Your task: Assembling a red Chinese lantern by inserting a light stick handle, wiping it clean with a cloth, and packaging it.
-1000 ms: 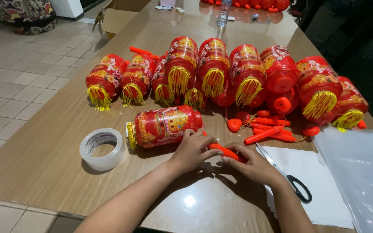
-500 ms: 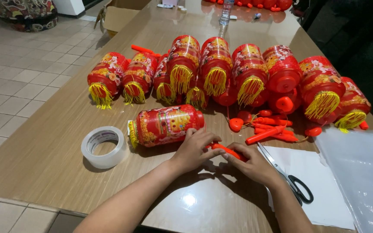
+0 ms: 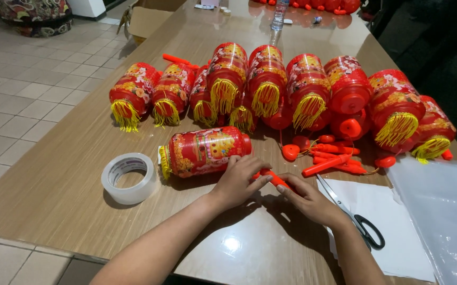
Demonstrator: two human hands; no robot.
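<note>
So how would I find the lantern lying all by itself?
Start at the long wooden table and find the row of red lanterns bunched across its middle. Just in front of them, one lantern lies on its side beside the roll of tape, touching the left hand. It alone lies apart from the row, yellow fringe pointing toward the tape.

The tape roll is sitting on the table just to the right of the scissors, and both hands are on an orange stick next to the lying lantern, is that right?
Not quite. The head view shows the tape roll at the left, beside the lying lantern, far from the scissors on the right. The left hand and right hand do hold the orange stick.
</note>
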